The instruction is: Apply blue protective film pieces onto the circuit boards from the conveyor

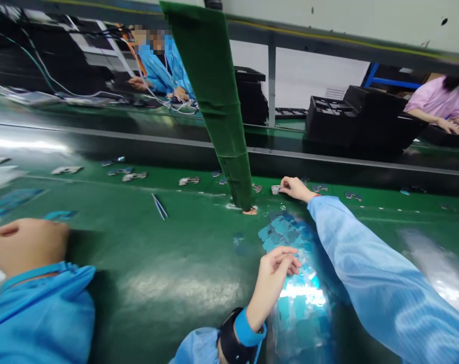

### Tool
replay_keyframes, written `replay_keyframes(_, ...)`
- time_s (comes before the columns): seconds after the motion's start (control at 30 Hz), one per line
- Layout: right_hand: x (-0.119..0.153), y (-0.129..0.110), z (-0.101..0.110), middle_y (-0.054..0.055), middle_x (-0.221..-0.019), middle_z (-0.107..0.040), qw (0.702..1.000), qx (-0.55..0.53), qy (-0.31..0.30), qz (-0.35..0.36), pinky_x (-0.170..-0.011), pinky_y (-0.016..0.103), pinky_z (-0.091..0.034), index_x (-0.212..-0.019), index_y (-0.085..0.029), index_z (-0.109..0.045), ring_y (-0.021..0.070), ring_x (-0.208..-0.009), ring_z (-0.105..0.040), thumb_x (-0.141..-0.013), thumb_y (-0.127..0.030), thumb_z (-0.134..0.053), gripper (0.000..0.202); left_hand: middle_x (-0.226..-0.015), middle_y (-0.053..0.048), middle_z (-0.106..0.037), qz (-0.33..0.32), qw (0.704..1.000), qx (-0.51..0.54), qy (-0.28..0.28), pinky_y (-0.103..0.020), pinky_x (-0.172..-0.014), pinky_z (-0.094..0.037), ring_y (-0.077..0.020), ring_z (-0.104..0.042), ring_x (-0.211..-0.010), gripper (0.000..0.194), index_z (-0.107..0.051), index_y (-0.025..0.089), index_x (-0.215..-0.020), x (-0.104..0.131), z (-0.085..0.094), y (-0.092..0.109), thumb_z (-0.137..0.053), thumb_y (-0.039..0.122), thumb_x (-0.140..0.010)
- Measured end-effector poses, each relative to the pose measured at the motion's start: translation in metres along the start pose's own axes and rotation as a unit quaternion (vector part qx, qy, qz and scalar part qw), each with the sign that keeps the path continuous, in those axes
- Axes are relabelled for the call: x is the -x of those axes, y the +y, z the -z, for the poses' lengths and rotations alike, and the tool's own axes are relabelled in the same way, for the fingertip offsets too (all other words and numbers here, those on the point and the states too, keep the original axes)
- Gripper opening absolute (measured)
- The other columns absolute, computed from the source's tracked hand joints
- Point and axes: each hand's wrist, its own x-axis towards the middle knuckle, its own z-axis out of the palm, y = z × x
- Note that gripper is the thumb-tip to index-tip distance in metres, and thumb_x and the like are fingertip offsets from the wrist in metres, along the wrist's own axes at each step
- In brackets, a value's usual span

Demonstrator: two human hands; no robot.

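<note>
With clock hours read from the centre of the view, a co-worker's hand (28,245) lies between eight and nine o'clock, folded on the green table (195,283), a blue sleeve (35,313) behind it. Pale metal parts (67,170) rest towards nine o'clock along the far strip, with tweezers (160,207) nearer, their narrow end towards five. At eleven o'clock another co-worker in blue (163,65) sits across the line, and a green-wrapped post (223,101) slants down from twelve.

The person's left hand (278,273) is at five o'clock, a black wristband (233,336) below it; the wrist rises from seven, and the loosely bent, parted fingers aim between one and two, gripping nothing visible. It is over overlapping teal pieces (301,308); whether it touches them I cannot tell.

At three o'clock, by the far strip, is the small silver part (276,189), pinched by its near edge between thumb and fingertips of the right hand (295,188). That hand points to nine, its arm (369,258) stretched long from four; whether the part is lifted is unclear. Black trays (335,121) stand at two o'clock, with a person in pink (426,98) beyond
</note>
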Motion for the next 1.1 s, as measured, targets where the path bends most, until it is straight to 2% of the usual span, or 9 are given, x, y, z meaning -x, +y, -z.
replay_keyframes(0.13,0.031,-0.040,-0.003,0.005,-0.095,-0.068,0.992,-0.098,-0.057,0.055,-0.072,0.032,-0.056,-0.106,-0.013,-0.061,0.0144,-0.080,-0.066,-0.092,-0.035,-0.056,0.027,-0.058,-0.002,-0.068,-0.019,0.999,-0.004,-0.028,-0.024,-0.055,-0.047,-0.0124,-0.060,-0.052,0.013,-0.066,0.014,-0.078,0.006,-0.004,0.005,-0.061,0.025,-0.076)
replay_keyframes(0.27,0.052,-0.111,-0.039,0.001,-0.078,-0.073,0.965,-0.171,-0.140,0.139,-0.063,0.019,-0.051,-0.092,-0.013,-0.066,0.0107,-0.069,-0.068,-0.086,-0.036,-0.064,0.024,-0.057,-0.004,-0.068,-0.044,0.995,-0.018,-0.082,-0.025,-0.055,-0.048,-0.0139,-0.061,-0.052,0.013,-0.068,0.013,-0.076,0.019,-0.009,0.013,-0.062,0.024,-0.077)
replay_keyframes(0.37,0.050,-0.160,-0.072,0.000,-0.076,-0.073,0.957,-0.177,-0.155,0.168,-0.062,0.018,-0.049,-0.087,-0.013,-0.067,0.0101,-0.069,-0.068,-0.084,-0.028,-0.067,0.015,-0.054,-0.005,-0.068,-0.071,0.990,-0.035,-0.114,-0.026,-0.054,-0.049,-0.0150,-0.061,-0.050,0.014,-0.069,0.012,-0.074,0.025,-0.010,0.015,-0.062,0.024,-0.077)
replay_keyframes(0.47,0.039,-0.184,-0.087,0.001,-0.082,-0.073,0.965,-0.151,-0.132,0.169,-0.071,0.022,-0.049,-0.085,-0.016,-0.068,0.0131,-0.080,-0.068,-0.081,-0.022,-0.070,0.008,-0.053,-0.005,-0.066,-0.096,0.988,-0.042,-0.112,-0.027,-0.052,-0.048,-0.0148,-0.059,-0.047,0.017,-0.069,0.012,-0.074,0.025,-0.008,0.013,-0.061,0.026,-0.077)
replay_keyframes(0.57,0.033,-0.171,-0.081,0.001,-0.089,-0.072,0.978,-0.113,-0.101,0.142,-0.080,0.028,-0.050,-0.087,-0.018,-0.068,0.0158,-0.090,-0.066,-0.081,-0.024,-0.070,0.009,-0.052,-0.003,-0.065,-0.107,0.990,-0.033,-0.082,-0.027,-0.051,-0.046,-0.0141,-0.057,-0.046,0.015,-0.067,0.013,-0.074,0.023,-0.004,0.011,-0.058,0.025,-0.078)
replay_keyframes(0.7,0.030,-0.118,-0.052,0.006,-0.104,-0.066,0.997,-0.042,-0.036,0.044,-0.084,0.039,-0.053,-0.104,-0.015,-0.063,0.0178,-0.094,-0.064,-0.092,-0.033,-0.057,0.023,-0.052,-0.001,-0.063,-0.110,0.993,-0.002,-0.038,-0.027,-0.052,-0.045,-0.0135,-0.056,-0.047,0.013,-0.065,0.015,-0.074,0.023,-0.006,0.011,-0.057,0.024,-0.077)
replay_keyframes(0.83,0.006,-0.076,-0.033,0.009,-0.121,-0.059,0.998,0.025,0.042,-0.039,-0.087,0.042,-0.052,-0.119,-0.017,-0.056,0.0208,-0.103,-0.061,-0.092,-0.033,-0.055,0.031,-0.050,-0.001,-0.061,-0.097,0.994,0.038,-0.008,-0.027,-0.050,-0.045,-0.0134,-0.055,-0.046,0.011,-0.064,0.015,-0.069,0.019,-0.012,0.009,-0.056,0.021,-0.073)
replay_keyframes(0.97,-0.021,-0.063,-0.039,0.009,-0.121,-0.058,0.996,0.050,0.050,-0.055,-0.087,0.042,-0.053,-0.119,-0.017,-0.056,0.0207,-0.103,-0.061,-0.092,-0.033,-0.056,0.031,-0.048,-0.001,-0.060,-0.075,0.994,0.081,0.012,-0.026,-0.047,-0.044,-0.0125,-0.052,-0.042,0.009,-0.063,0.016,-0.066,0.007,-0.012,0.004,-0.055,0.019,-0.068)
replay_keyframes(1.1,-0.028,-0.056,-0.049,0.009,-0.120,-0.059,0.996,0.044,0.037,-0.069,-0.086,0.042,-0.053,-0.119,-0.016,-0.056,0.0205,-0.102,-0.061,-0.092,-0.033,-0.056,0.032,-0.047,0.000,-0.060,-0.063,0.992,0.110,0.015,-0.025,-0.046,-0.043,-0.0118,-0.052,-0.040,0.011,-0.063,0.016,-0.065,-0.001,-0.011,0.001,-0.053,0.021,-0.066)
